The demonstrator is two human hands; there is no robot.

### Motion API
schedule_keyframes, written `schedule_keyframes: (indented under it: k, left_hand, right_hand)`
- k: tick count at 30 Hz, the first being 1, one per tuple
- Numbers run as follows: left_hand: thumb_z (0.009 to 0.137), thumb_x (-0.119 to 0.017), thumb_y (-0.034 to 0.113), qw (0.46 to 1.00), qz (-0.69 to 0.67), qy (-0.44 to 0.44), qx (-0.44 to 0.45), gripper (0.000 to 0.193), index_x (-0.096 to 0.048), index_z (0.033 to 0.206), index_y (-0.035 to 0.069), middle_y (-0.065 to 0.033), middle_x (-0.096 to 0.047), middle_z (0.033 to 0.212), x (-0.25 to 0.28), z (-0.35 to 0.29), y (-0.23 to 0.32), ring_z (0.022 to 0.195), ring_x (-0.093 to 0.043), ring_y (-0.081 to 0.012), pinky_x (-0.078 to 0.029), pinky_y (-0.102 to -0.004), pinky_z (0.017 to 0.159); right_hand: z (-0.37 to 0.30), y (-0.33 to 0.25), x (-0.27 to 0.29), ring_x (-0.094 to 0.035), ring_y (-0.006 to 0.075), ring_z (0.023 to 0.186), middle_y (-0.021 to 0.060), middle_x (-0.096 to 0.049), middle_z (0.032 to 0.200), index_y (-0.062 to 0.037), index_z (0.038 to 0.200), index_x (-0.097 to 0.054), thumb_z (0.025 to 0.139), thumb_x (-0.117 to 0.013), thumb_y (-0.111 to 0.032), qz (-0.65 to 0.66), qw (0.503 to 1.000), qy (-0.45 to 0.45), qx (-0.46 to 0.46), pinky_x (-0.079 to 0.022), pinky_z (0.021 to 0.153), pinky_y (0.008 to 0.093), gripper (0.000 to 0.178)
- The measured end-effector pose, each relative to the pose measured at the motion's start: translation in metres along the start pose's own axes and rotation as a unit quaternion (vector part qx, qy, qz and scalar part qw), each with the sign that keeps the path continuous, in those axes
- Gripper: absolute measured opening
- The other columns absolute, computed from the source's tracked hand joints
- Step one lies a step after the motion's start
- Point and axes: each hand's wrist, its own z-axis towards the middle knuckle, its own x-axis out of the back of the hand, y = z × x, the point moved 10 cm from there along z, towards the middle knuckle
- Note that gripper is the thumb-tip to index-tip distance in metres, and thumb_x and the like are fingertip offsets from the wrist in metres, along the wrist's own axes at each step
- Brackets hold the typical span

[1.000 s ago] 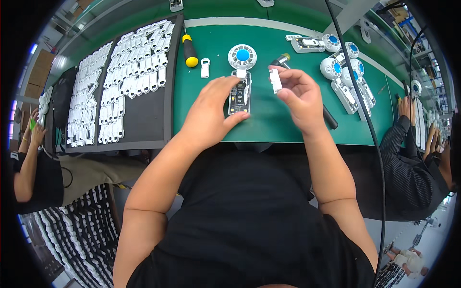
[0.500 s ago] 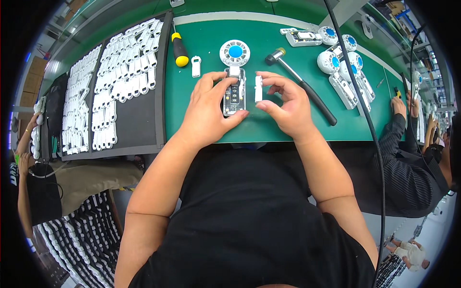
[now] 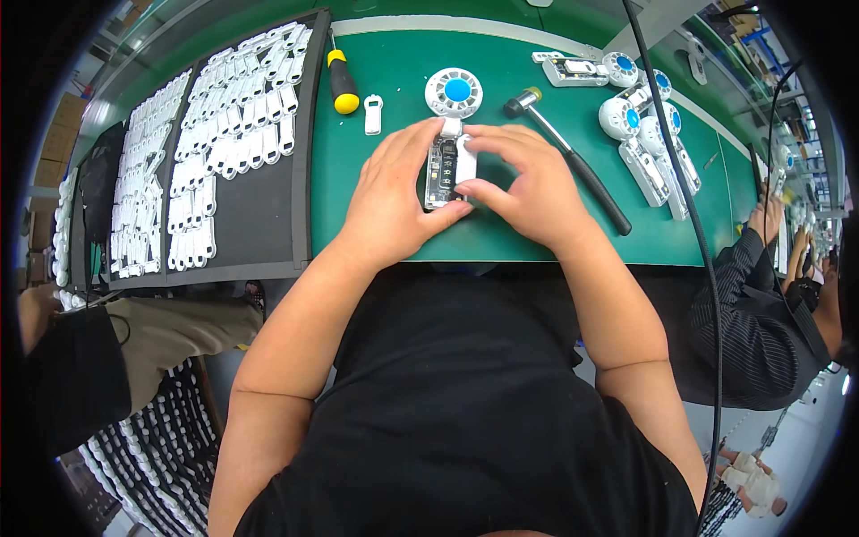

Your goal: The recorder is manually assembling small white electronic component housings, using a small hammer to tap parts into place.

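Note:
On the green bench lies a device with a round white head around a blue centre [image 3: 457,90] and a clear-cased body [image 3: 438,175] showing a dark circuit board. My left hand [image 3: 391,191] grips the left side of that body, fingers at its top and thumb at its bottom corner. Between the fingers and thumb of my right hand [image 3: 530,182] is a small white plastic cover [image 3: 465,161], held against the body's right part, tilted over the board. Fingers partly hide the cover.
A rubber mallet [image 3: 582,170] lies right of my hands; a yellow-black screwdriver [image 3: 342,85] and a single white cover piece [image 3: 373,115] lie left. A dark tray [image 3: 246,210] holds many white covers. Several similar devices [image 3: 642,170] sit at right, near a hanging black cable [image 3: 693,219] and a co-worker's sleeve [image 3: 734,277].
My right hand has moved left, bringing the white cover from beside the device onto its right part. The left hand keeps its hold. The view has shifted slightly.

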Motion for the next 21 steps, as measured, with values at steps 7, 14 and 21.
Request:
schedule_keyframes:
  k: [7, 14, 21]
  left_hand:
    - [0.074, -0.094, 0.031, 1.0, -0.001, 0.016, -0.005, 0.102, -0.042, 0.156, -0.001, -0.0194, -0.061, 0.145, -0.001, -0.001, -0.004, 0.139, -0.055, -0.0376, -0.043, -0.0491, 0.116]
    - [0.076, -0.093, 0.032, 1.0, -0.004, 0.01, -0.003, 0.101, -0.043, 0.157, 0.0, -0.0198, -0.06, 0.146, -0.001, -0.002, -0.004, 0.14, -0.054, -0.0376, -0.043, -0.0492, 0.117]
    - [0.077, -0.092, 0.031, 1.0, -0.003, 0.018, -0.01, 0.096, -0.046, 0.155, -0.001, -0.0192, -0.06, 0.145, 0.001, -0.002, -0.002, 0.139, -0.054, -0.0385, -0.043, -0.0493, 0.117]
  right_hand:
    - [0.016, -0.012, -0.017, -0.068, 0.0317, 0.116, 0.0122, -0.076, 0.127, -0.0011, 0.114, -0.078, 0.079, -0.09, -0.023, -0.059, 0.995, -0.075, 0.01, -0.054, 0.102, 0.0434, 0.043]
    - [0.02, -0.019, -0.021, -0.067, 0.0323, 0.115, 0.0122, -0.077, 0.124, -0.0004, 0.112, -0.079, 0.081, -0.087, -0.024, -0.109, 0.988, -0.104, 0.013, -0.053, 0.103, 0.0433, 0.039]
    - [0.023, -0.026, -0.03, -0.065, 0.0332, 0.117, 0.0118, -0.074, 0.126, -0.0004, 0.109, -0.079, 0.084, -0.084, -0.022, -0.185, 0.969, -0.161, 0.025, -0.052, 0.105, 0.0436, 0.033]
